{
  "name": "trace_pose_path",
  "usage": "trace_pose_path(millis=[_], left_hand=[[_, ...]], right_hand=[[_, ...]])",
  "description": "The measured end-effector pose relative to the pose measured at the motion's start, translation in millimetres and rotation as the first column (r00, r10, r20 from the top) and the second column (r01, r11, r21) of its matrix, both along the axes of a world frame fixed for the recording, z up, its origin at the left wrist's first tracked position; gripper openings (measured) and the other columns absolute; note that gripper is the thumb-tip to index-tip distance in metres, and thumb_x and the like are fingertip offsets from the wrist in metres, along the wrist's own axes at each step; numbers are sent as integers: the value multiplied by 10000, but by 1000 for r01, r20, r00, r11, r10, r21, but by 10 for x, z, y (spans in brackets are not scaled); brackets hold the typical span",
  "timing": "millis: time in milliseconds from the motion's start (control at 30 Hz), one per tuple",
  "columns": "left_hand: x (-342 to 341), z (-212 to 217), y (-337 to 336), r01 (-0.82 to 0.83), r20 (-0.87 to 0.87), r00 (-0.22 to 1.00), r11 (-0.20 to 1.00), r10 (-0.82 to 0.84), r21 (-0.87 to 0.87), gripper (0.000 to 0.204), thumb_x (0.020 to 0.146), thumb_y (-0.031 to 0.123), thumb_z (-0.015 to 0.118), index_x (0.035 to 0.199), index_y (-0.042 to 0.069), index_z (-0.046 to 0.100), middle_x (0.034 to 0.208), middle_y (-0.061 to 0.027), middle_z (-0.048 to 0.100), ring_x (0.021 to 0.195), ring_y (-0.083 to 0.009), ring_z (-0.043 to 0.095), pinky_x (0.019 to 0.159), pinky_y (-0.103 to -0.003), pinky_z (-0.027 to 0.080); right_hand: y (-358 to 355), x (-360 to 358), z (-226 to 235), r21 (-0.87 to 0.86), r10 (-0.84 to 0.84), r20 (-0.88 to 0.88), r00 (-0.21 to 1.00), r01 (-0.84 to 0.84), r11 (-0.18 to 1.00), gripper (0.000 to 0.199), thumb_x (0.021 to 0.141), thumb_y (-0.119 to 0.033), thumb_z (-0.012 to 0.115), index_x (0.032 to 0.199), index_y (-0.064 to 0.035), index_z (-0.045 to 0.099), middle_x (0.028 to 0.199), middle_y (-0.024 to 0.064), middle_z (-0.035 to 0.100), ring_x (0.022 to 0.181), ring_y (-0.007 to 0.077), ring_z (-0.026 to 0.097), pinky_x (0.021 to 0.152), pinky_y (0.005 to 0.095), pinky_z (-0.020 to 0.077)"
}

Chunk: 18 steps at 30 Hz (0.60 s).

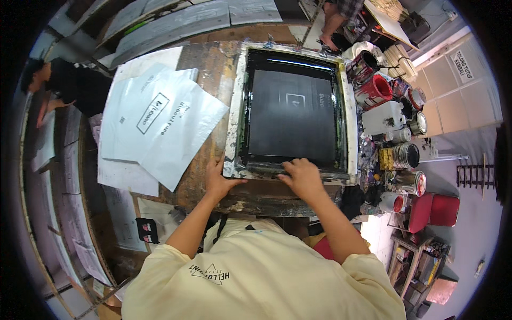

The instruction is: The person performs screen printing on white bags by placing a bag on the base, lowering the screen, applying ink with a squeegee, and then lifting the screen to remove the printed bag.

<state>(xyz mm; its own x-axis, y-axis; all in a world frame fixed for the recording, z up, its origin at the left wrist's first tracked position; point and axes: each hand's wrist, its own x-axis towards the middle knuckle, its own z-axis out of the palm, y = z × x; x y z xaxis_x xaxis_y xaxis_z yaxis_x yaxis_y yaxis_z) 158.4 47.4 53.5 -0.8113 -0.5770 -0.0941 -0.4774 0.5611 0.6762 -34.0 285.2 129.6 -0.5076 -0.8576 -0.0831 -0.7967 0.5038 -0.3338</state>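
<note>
A screen-printing frame with a worn whitish border lies on the table ahead of me. Its mesh is dark grey, with a faint rectangular logo and lettering, and glossy black ink rings it. Along the near edge of the mesh lies a dark, ink-stained squeegee; my right hand closes over its middle, fingers curled on top. Beside the frame's near left corner, my left hand rests with thumb and fingers apart, the thumb pointing along the near edge. It holds nothing visible.
Left of the frame, printed whitish plastic sheets lie fanned on a white board. Ink-smeared cans, including a red one, and a white jug crowd the right side. Racks hold more sheets. Two people are nearby, far left and back.
</note>
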Motion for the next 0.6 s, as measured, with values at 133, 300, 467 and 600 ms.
trace_pose_path(millis=[133,300,467,600], left_hand=[[60,-292,33,8,55,999,996,-3,-93,1163,545,554,997,1526,101,568,1138,-130,572,1086,-346,571,956,-460,471],[154,-352,39,38,69,997,994,-31,-105,1244,550,543,981,1608,127,477,1089,-125,563,1048,-345,562,913,-470,461],[145,-344,-27,60,94,994,997,-56,-50,1257,539,508,989,1617,129,465,1072,-125,566,1033,-345,559,921,-467,461],[153,-304,-90,73,-6,997,996,-73,-55,1255,548,485,995,1626,139,454,1079,-131,569,1035,-347,557,948,-474,463]], right_hand=[[20,160,-495,-112,61,-127,990,-75,991,495,766,-292,875,1194,-101,716,1044,99,640,1002,328,617,853,466,540],[-621,-687,-716,-126,63,-229,971,-94,988,607,714,-253,893,1263,-107,679,1047,95,613,1000,331,604,844,461,535],[-1550,-2128,-798,-211,-3,-334,943,-71,975,473,812,-314,834,1217,-112,695,1014,87,623,975,319,626,809,472,548],[-2023,-2843,-596,-94,55,-259,964,-81,992,429,879,-380,784,1206,-115,704,1010,85,645,985,307,657,797,482,559]])
